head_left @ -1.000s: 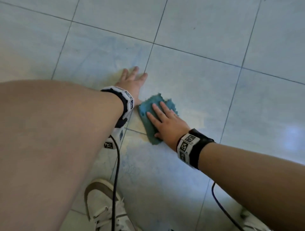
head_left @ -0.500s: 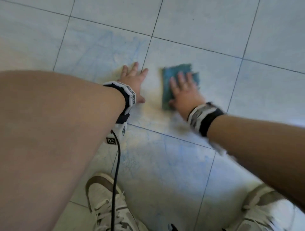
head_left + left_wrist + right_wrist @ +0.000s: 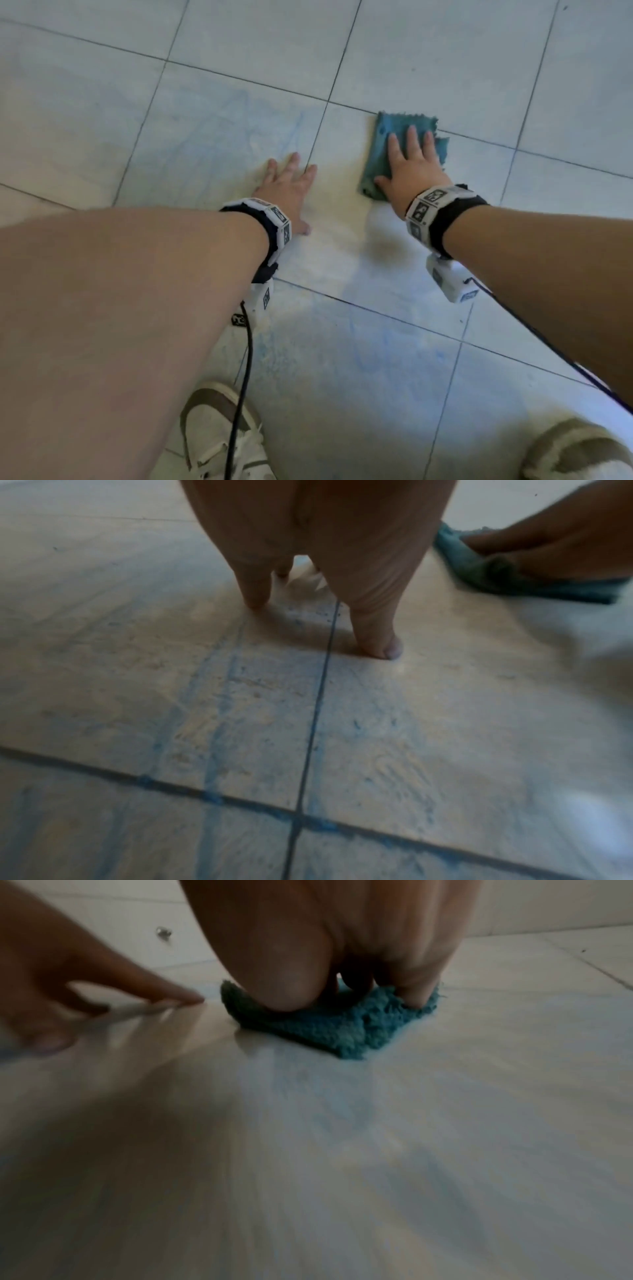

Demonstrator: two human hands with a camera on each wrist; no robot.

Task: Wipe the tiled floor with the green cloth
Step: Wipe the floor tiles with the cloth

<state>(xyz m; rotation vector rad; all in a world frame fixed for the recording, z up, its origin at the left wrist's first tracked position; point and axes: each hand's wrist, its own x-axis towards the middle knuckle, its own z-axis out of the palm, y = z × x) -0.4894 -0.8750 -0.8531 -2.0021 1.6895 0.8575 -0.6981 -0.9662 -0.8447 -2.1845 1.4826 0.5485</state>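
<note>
The green cloth (image 3: 380, 144) lies folded on the pale tiled floor (image 3: 445, 68), just below a grout line. My right hand (image 3: 411, 164) lies flat on it with straight, spread fingers and presses it down; the cloth (image 3: 342, 1026) bunches under the palm in the right wrist view. My left hand (image 3: 291, 185) rests flat on the bare floor to the cloth's left, fingers spread across a grout line, holding nothing. Its fingers (image 3: 373, 631) touch the tile, with the cloth (image 3: 486, 572) at the upper right of that view. Faint blue streaks (image 3: 212, 137) mark the tiles around both hands.
My white shoes stand at the bottom of the head view, one (image 3: 219, 442) at the left and one (image 3: 579, 452) at the right. Black cables (image 3: 245, 370) run back from both wrist bands. A small metal knob (image 3: 163, 932) shows on a pale surface beyond the hands.
My right hand has pushed the cloth away from me and to the right, from beside the left wrist to beyond the left fingertips. The left hand has stayed planted.
</note>
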